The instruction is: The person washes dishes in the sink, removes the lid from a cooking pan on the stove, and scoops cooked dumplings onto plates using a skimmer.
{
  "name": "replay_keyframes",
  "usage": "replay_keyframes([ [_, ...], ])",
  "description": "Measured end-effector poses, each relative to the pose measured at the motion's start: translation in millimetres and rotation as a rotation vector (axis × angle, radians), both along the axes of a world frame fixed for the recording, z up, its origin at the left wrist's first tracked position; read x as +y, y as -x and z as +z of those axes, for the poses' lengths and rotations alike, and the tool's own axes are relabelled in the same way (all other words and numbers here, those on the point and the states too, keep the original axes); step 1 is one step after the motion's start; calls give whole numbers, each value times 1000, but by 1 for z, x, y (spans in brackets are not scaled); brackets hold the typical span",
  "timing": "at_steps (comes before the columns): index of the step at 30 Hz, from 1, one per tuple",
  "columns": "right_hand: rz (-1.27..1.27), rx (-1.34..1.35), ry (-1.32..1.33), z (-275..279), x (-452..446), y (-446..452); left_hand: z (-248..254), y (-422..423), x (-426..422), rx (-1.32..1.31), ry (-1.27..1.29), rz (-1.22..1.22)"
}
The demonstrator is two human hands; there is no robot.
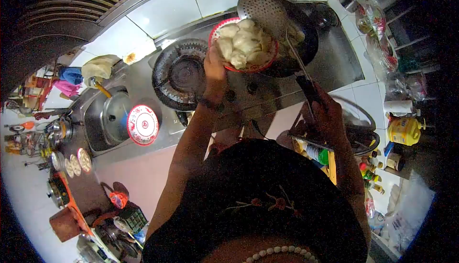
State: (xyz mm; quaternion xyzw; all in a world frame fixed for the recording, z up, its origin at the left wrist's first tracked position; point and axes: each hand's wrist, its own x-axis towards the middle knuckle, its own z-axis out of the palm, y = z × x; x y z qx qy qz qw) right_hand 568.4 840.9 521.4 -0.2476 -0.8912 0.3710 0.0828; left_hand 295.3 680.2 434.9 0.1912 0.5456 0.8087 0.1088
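Observation:
My left hand [215, 74] is closed on the near left edge of a red-rimmed plate [274, 55] and holds it up over the stove. Pale, plump dumplings [245, 39] are heaped on it. My right hand [327, 112] grips the dark handle of a metal skimmer [258, 9], whose round perforated head is raised beside the plate's far right edge. Below the skimmer stands a dark wok [308, 36]; the skimmer and plate cover part of it, and its contents are mostly hidden.
Left of the plate is a gas burner [184, 74]. A second red-rimmed plate [143, 125] lies on the counter beside the steel sink [98, 119]. Several small plates [76, 162] with pale pieces stand far left. A yellow bottle [404, 131] stands at the right.

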Motion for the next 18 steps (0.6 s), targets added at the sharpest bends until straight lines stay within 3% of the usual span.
replay_keyframes([
  [3,73,-13,-316,15,-5,5,-3,0,-5,422,278,177],
  [5,89,-65,-516,23,-4,7,-4,2,-7,329,273,155],
  [6,40,-100,-498,28,-4,9,-3,4,-8,60,139,36],
  [8,-112,-165,-347,44,-4,15,-13,12,-11,-256,28,-72],
  [9,-143,-77,-320,30,10,13,-20,16,-11,-305,49,-63],
  [11,-191,103,-271,3,37,8,-21,18,-11,-137,392,-37],
  [13,-159,28,-425,-9,60,10,39,0,-23,322,1016,21],
  [15,-113,29,-514,-25,81,11,-8,18,-38,462,776,144],
  [18,-139,-121,-592,-37,91,16,-12,12,-63,119,458,132],
])
